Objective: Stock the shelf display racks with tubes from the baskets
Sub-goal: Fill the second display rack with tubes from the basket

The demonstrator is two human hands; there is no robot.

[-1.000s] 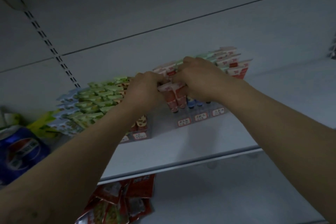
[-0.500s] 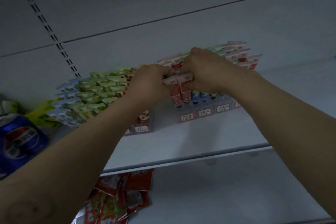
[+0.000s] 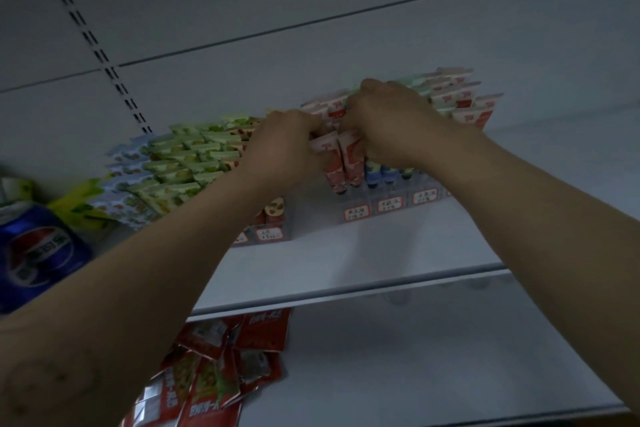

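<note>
Two clear display racks stand side by side on a white shelf (image 3: 346, 263). The right rack (image 3: 388, 204) holds red, blue and green tubes. Green and pale blue tubes (image 3: 180, 163) fill the left rack (image 3: 270, 234). Both my hands are raised to the front left corner of the right rack. My left hand (image 3: 284, 149) pinches the flat top of a red tube (image 3: 334, 166). My right hand (image 3: 391, 121) grips the neighbouring red tube (image 3: 353, 163) and covers the tubes behind it. No basket is in view.
A blue soda bottle (image 3: 34, 253) and a yellow-green packet (image 3: 79, 204) stand at the shelf's left end. Red snack packets (image 3: 214, 367) lie on the lower shelf (image 3: 415, 357). A slotted upright (image 3: 100, 52) runs up the back panel.
The view has drifted slightly, so the racks sit a little higher and further right. Both hands stay on the red tubes at the right rack's front corner.
</note>
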